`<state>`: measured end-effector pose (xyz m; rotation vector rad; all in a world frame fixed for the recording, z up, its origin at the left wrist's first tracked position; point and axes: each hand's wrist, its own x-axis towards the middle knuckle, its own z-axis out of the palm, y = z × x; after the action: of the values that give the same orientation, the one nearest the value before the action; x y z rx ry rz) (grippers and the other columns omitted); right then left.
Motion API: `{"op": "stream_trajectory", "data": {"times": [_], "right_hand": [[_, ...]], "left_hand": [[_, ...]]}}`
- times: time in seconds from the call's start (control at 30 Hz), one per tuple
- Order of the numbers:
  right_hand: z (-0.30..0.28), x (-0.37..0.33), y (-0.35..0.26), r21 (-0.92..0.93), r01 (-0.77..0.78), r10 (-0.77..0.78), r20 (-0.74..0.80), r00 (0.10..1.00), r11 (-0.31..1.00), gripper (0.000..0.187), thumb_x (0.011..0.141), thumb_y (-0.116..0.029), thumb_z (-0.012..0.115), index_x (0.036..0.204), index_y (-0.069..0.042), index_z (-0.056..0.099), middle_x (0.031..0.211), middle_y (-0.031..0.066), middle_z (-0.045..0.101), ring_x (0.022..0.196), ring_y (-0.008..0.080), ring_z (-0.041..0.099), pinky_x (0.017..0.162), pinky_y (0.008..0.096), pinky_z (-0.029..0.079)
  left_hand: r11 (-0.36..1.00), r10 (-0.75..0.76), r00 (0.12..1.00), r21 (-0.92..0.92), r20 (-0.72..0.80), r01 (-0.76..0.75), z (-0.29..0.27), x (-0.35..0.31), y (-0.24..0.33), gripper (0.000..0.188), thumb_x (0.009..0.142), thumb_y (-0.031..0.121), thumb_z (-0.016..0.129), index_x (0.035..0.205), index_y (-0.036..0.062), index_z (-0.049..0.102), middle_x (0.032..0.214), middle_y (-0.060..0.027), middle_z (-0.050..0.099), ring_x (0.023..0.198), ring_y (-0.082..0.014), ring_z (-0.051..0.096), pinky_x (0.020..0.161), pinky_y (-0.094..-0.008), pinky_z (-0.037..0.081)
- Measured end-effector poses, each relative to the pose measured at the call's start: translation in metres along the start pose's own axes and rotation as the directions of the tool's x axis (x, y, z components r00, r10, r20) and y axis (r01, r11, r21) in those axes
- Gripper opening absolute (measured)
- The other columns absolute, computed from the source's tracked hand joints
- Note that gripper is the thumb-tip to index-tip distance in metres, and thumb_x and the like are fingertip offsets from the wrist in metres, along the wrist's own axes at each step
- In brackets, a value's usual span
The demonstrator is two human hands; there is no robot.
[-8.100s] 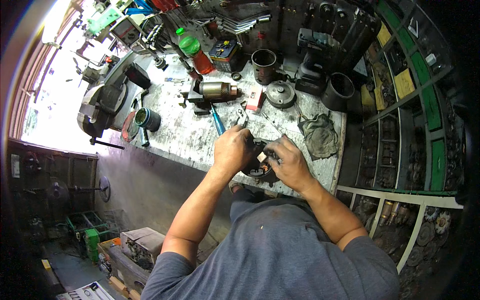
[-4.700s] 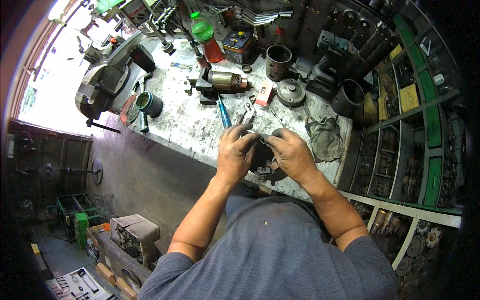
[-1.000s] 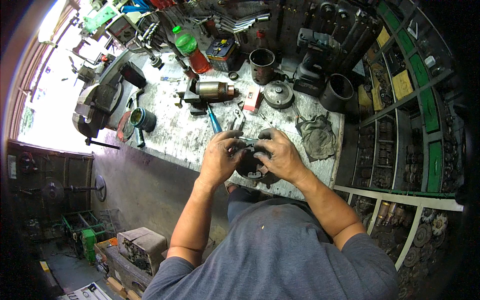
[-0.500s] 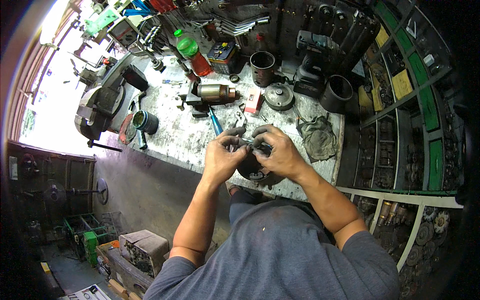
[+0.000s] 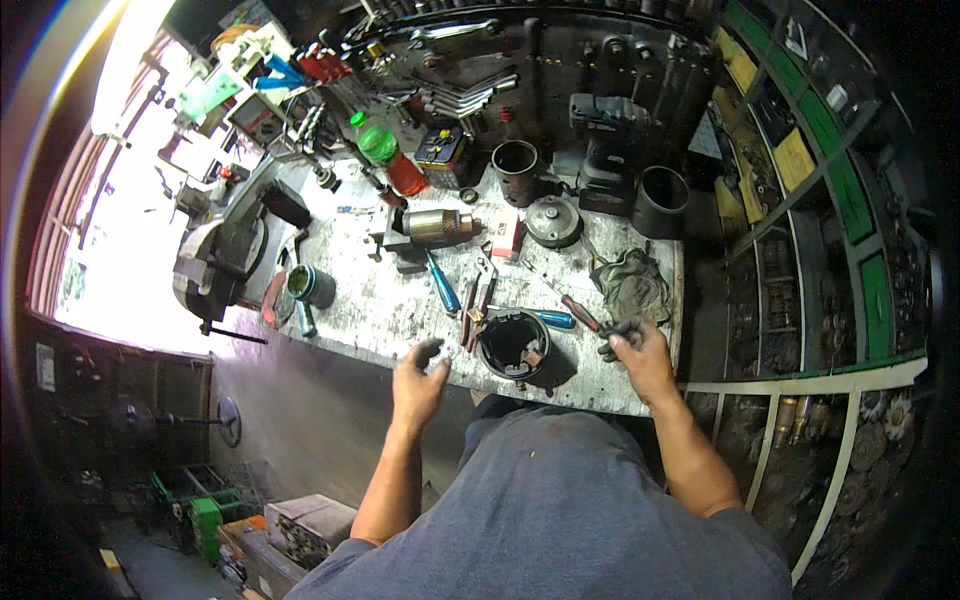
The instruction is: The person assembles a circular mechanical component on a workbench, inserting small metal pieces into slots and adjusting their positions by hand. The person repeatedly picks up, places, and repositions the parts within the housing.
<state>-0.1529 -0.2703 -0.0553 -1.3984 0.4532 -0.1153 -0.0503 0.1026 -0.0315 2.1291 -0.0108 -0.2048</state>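
Observation:
My left hand (image 5: pixel 420 385) hovers at the front edge of the workbench, thumb and fingers apart, with nothing visible in it. At the right, my right hand (image 5: pixel 640 362) has its fingers closed at the handle end of a screwdriver (image 5: pixel 578 310) with a dark red handle, whose shaft points away toward the back left. Between the hands stands a dark round motor housing (image 5: pixel 485 362), open at the top, with copper-coloured pieces inside. Behind it lies a blue-handled tool (image 5: pixel 552 318). Pliers (image 5: pixel 470 325) with reddish handles lie to its left, beside a blue-handled screwdriver (image 5: pixel 444 288).
On the bench (image 5: pixel 370 310) lie a motor armature (image 5: pixel 432 227), a small red-and-white box (image 5: pixel 507 236), a round metal cover (image 5: pixel 554 222) and a grey rag (image 5: pixel 632 285). A vise (image 5: pixel 215 265) and an open tin (image 5: pixel 318 287) stand left. Behind stands a bottle of red liquid (image 5: pixel 405 175).
My hands have come apart from above the housing. The left has drawn back left; the right has moved right to the dark red screwdriver. The housing and tools around it now show.

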Motion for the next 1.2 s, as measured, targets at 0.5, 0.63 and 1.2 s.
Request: {"op": "stream_trajectory", "data": {"times": [0.5,0.63,1.2], "right_hand": [[0.091,-0.031,0.058,0.205,0.152,-0.068,-0.368,0.927,0.967,0.022,0.112,-0.014,0.065,0.130,-0.004,0.059,0.115,0.0078,0.071,0.091,0.0205,0.075,0.081,0.0343,0.062],[0.125,-0.040,0.068,0.370,0.170,0.055,-0.526,0.849,0.913,0.015,0.110,-0.015,0.068,0.121,-0.004,0.067,0.109,0.0022,0.068,0.098,0.0128,0.061,0.090,0.0318,0.053],[0.193,-0.082,0.055,0.433,0.273,0.123,-0.692,0.711,0.859,0.016,0.115,-0.021,0.062,0.127,-0.012,0.063,0.113,0.0064,0.076,0.096,0.0192,0.074,0.082,0.0361,0.057]], "left_hand": [[0.807,0.046,0.562,0.301,0.826,-0.509,-0.035,0.067,0.037,0.044,0.097,0.025,0.081,0.134,0.0029,0.076,0.136,-0.0218,0.076,0.126,-0.0400,0.072,0.108,-0.0451,0.057],[0.754,0.131,0.473,0.223,0.871,-0.618,-0.028,0.091,0.013,0.051,0.097,0.026,0.080,0.141,0.0031,0.072,0.140,-0.0227,0.073,0.129,-0.0414,0.070,0.112,-0.0458,0.056],[0.724,0.297,0.254,-0.044,0.920,-0.688,-0.026,0.128,-0.009,0.051,0.097,0.030,0.081,0.136,-0.0017,0.072,0.137,-0.0253,0.074,0.127,-0.0442,0.071,0.109,-0.0475,0.057]]}}
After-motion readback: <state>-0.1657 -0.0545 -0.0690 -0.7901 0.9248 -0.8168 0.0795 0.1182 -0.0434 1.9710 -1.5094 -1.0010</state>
